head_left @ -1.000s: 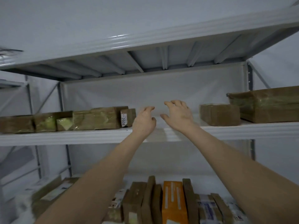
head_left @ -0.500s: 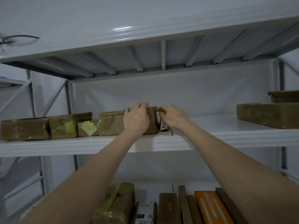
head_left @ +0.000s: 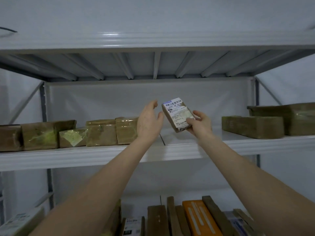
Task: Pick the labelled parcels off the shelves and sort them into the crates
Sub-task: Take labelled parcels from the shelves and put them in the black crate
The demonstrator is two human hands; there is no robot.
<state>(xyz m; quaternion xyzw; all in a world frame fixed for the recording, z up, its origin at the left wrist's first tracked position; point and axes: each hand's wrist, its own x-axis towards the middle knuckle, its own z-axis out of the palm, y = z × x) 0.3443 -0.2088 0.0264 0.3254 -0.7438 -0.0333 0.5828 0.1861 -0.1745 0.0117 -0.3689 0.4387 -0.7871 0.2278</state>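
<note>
My right hand point(head_left: 201, 123) grips a small brown parcel point(head_left: 177, 114) with a white barcode label, held tilted in the air above the middle shelf point(head_left: 170, 150). My left hand point(head_left: 149, 121) is raised just left of it, fingers straight and apart from the parcel. A row of several taped brown parcels point(head_left: 100, 132) stands on the shelf to the left of my left hand.
Two larger brown boxes point(head_left: 252, 126) lie at the shelf's right end. Below, the lower shelf holds several upright parcels, among them an orange one point(head_left: 199, 217). The upper shelf's underside point(head_left: 156, 65) hangs close overhead. No crate is in view.
My right hand has pulled the small labelled parcel off the shelf and lifted it to the right. My left hand has let go of the neighbouring box and opened.
</note>
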